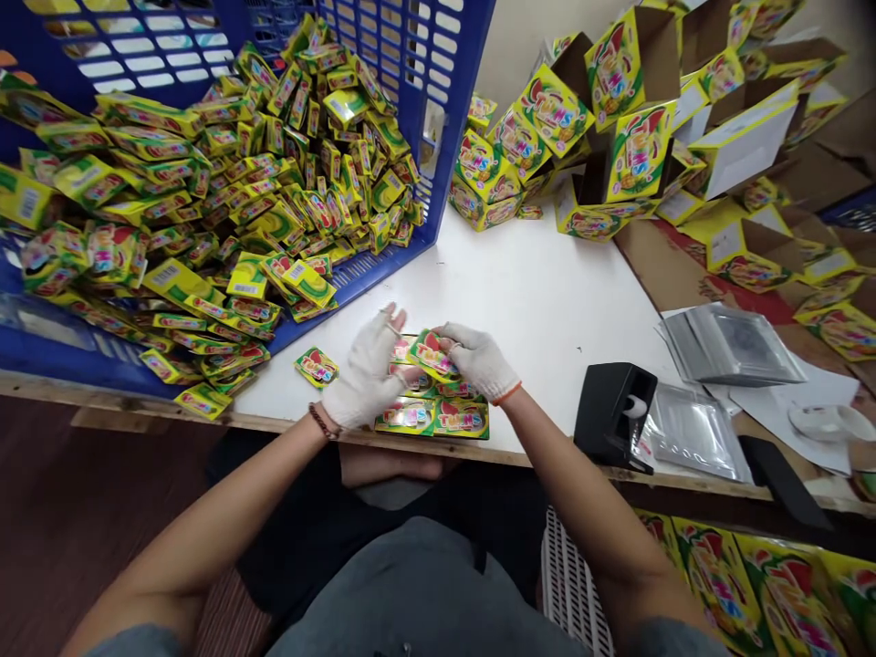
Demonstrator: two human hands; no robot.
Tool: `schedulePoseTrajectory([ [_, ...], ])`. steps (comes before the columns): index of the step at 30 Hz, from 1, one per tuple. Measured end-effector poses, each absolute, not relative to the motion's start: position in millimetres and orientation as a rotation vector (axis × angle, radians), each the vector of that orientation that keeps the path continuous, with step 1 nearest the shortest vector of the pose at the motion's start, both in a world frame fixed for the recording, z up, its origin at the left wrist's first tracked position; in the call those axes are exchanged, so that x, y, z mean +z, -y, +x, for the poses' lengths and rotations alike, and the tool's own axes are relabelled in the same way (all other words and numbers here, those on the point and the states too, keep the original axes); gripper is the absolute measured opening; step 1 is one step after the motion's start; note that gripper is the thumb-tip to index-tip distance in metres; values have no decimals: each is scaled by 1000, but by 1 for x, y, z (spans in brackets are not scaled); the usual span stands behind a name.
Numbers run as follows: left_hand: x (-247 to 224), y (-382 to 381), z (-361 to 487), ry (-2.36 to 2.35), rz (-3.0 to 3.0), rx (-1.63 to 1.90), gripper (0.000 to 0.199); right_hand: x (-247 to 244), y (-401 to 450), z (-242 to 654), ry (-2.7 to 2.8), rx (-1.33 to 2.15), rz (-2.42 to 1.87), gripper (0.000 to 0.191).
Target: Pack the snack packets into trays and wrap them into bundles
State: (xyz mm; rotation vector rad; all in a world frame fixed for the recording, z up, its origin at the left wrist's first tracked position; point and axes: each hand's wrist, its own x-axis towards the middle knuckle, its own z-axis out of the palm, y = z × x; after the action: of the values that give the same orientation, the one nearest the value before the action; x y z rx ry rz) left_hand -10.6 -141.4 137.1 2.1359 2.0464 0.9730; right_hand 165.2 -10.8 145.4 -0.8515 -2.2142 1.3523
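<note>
The word TWINS, in chunky coloured letters, reads clearly on the yellow packets and on the yellow cartons (pixel 554 109) heaped at the far end of the white table (pixel 540 283). Some packets in the blue plastic crate (pixel 417 155) also show a white barcode patch. Both hands wear white knit gloves, and they meet just above the table's near edge. The right hand (pixel 479 360) pinches a held packet (pixel 431 356) between its fingertips, and that packet tilts, its long axis running from upper left down to lower right. The left hand (pixel 366 370) sits against the packet's other end with its fingers partly spread, though the glove and the angle make it hard to say whether it is actually gripping. Directly below lies a short stack of packets (pixel 432 417), long axes roughly parallel to the table edge, with the lettering facing up and toward the person. A loose packet (pixel 317 367) lies just left of the left hand, angled, beside the crate's lower wall. Off to the right stand a black tape dispenser (pixel 609 411) and some silver foil bags (pixel 729 345).
</note>
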Motion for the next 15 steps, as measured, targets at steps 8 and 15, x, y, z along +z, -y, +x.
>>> schedulePoseTrajectory([
  [8, 92, 185, -133, -2127, 1920, -220, 66, 107, 2, 198, 2520, 1146, -854, 21],
  [15, 78, 195, -125, -2397, 1641, 200, 56, 121, 22, 214, 2694, 956, -518, 50],
])
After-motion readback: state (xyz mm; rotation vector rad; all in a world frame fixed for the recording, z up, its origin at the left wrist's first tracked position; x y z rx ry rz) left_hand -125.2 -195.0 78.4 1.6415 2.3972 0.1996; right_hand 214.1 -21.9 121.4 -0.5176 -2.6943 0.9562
